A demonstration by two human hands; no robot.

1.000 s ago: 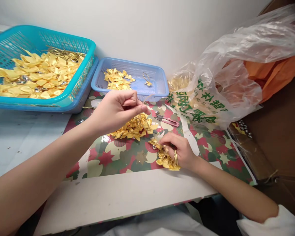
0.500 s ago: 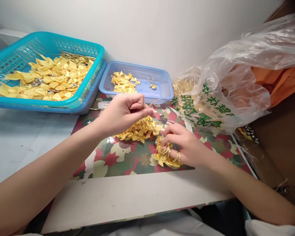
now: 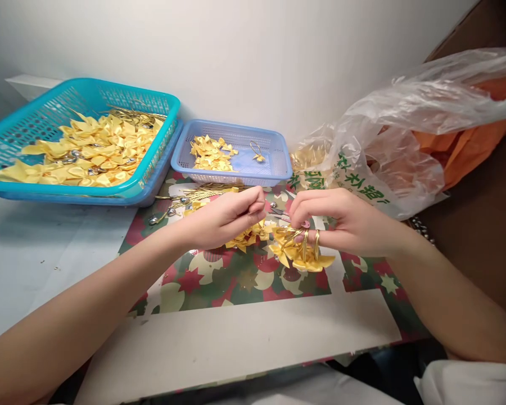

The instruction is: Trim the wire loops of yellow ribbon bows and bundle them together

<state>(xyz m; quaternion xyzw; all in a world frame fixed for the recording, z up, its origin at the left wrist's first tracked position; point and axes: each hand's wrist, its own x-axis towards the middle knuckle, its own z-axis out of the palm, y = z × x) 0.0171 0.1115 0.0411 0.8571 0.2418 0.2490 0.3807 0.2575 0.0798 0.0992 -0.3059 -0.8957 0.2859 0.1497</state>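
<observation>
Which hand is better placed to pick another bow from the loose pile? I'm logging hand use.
Probably the left hand: it sits directly over the loose pile of bows. The right hand already carries bows looped on its fingers.

Both forearms are bare; the left hand (image 3: 225, 219) wears nothing; beyond the right hand (image 3: 346, 222), a white sleeve (image 3: 468, 382) at the elbow.
</observation>
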